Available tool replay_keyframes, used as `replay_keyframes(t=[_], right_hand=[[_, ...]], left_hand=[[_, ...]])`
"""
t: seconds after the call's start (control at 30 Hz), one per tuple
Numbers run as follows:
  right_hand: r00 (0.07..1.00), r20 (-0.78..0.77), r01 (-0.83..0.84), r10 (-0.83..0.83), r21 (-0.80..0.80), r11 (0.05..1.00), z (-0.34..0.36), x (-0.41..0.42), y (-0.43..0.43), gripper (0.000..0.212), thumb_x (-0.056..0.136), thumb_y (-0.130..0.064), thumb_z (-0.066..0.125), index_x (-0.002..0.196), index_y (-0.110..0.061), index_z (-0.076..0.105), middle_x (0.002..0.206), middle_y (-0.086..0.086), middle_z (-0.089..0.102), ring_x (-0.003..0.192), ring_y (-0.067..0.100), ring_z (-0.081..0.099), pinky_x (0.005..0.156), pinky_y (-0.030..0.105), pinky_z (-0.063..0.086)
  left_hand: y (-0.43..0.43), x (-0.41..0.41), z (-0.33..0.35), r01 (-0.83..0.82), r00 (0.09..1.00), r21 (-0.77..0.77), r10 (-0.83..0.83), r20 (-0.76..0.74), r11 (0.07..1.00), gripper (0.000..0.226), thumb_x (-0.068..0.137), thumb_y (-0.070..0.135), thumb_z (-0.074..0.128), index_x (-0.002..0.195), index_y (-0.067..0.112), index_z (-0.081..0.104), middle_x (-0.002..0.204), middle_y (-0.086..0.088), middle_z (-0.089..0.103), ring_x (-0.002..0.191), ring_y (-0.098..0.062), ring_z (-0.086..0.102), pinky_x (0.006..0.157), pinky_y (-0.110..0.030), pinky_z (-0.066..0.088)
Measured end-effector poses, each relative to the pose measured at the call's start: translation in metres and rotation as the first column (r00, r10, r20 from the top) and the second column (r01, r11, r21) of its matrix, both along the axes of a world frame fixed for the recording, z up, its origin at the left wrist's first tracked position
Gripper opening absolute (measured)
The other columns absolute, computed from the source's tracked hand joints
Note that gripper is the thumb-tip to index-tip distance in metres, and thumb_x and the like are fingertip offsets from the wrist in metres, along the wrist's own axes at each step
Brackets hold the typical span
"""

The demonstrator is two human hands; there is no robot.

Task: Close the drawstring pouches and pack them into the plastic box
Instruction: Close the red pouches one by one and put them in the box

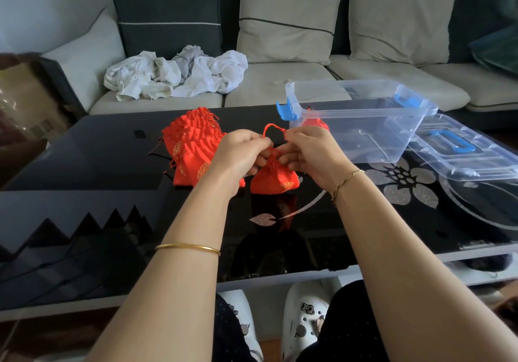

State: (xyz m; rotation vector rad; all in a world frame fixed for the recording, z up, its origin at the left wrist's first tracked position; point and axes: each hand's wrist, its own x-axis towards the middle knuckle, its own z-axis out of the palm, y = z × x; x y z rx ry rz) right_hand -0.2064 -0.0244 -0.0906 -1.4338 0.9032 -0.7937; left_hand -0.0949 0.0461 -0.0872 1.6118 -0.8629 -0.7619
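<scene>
A red drawstring pouch (273,178) with gold embroidery rests on the black glass table (112,159), its neck gathered tight. My left hand (241,152) and my right hand (311,154) each pinch its red cord, which loops up between them. A pile of several flat red pouches (190,144) lies just left of my left hand. The clear plastic box (361,114) with blue latches stands to the right behind my right hand, with one red pouch (315,123) inside at its near left corner.
The box's clear lid (462,151) with a blue handle lies flat to the right of the box. A sofa with cushions and a heap of white cloth (173,74) runs behind the table. A cardboard box (25,100) stands at far left.
</scene>
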Motion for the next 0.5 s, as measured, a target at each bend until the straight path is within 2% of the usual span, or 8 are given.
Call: replay_keyframes(t=[0.07,0.13,0.27,0.33,0.43,0.5], right_hand=[[1.0,0.018,-0.002,0.002,-0.009,1.0,0.0018,-0.0017,0.0005,0.012,0.092,-0.002,0.046,0.081,-0.006,0.051,0.07,0.013,0.065,0.053,0.017,0.058,0.054,0.027,0.047],[1.0,-0.01,-0.016,0.015,-0.067,0.998,0.0031,-0.0035,0.0003,0.01,0.087,0.001,0.052,0.083,-0.006,0.046,0.074,0.017,0.065,0.056,0.02,0.059,0.057,0.03,0.049],[0.978,-0.204,-0.108,0.035,-0.356,0.928,0.0033,-0.0044,0.0026,0.011,0.08,-0.007,0.067,0.085,-0.008,0.057,0.083,0.016,0.064,0.071,0.021,0.06,0.071,0.036,0.054],[0.965,-0.262,-0.138,0.008,-0.481,0.866,0.0026,-0.0037,0.0045,0.012,0.077,-0.012,0.072,0.087,-0.009,0.065,0.078,0.008,0.062,0.071,0.015,0.056,0.071,0.033,0.052],[0.962,-0.274,-0.158,0.001,-0.553,0.818,0.0011,-0.0029,0.0072,0.013,0.076,-0.012,0.073,0.089,-0.011,0.07,0.07,-0.006,0.055,0.065,0.004,0.049,0.065,0.02,0.046],[0.959,-0.283,-0.166,-0.009,-0.585,0.794,0.0003,-0.0019,0.0083,0.014,0.076,-0.013,0.074,0.09,-0.011,0.072,0.07,-0.01,0.056,0.063,0.001,0.049,0.061,0.012,0.042]], left_hand=[[0.0006,0.001,-0.0006,-0.038,0.999,-0.02,0.038,-0.032,0.999,0.011,0.09,0.013,0.057,0.081,0.014,0.062,0.068,0.0,0.062,0.057,-0.01,0.054,0.049,-0.021,0.037],[0.0011,0.0017,-0.0013,-0.062,0.997,-0.039,0.06,-0.051,0.997,0.01,0.091,0.011,0.056,0.082,0.013,0.061,0.067,-0.001,0.063,0.054,-0.008,0.056,0.047,-0.021,0.037],[0.0017,0.0014,-0.0017,-0.074,0.995,-0.049,0.07,-0.076,0.996,0.011,0.092,0.008,0.055,0.083,0.01,0.061,0.062,-0.002,0.062,0.045,-0.004,0.055,0.044,-0.019,0.037],[0.0016,0.001,-0.0014,-0.072,0.994,-0.051,0.068,-0.081,0.996,0.011,0.092,0.008,0.056,0.083,0.009,0.061,0.057,-0.001,0.062,0.047,-0.007,0.055,0.044,-0.019,0.038],[0.0024,0.0005,-0.0013,-0.087,0.995,-0.032,0.085,-0.047,0.996,0.013,0.091,0.01,0.057,0.08,0.011,0.063,0.049,0.001,0.061,0.049,-0.009,0.055,0.044,-0.019,0.04],[0.0031,0.0008,-0.0014,-0.101,0.994,-0.024,0.1,-0.033,0.995,0.015,0.091,0.01,0.057,0.078,0.012,0.064,0.045,0.003,0.06,0.046,-0.008,0.055,0.043,-0.018,0.04]])
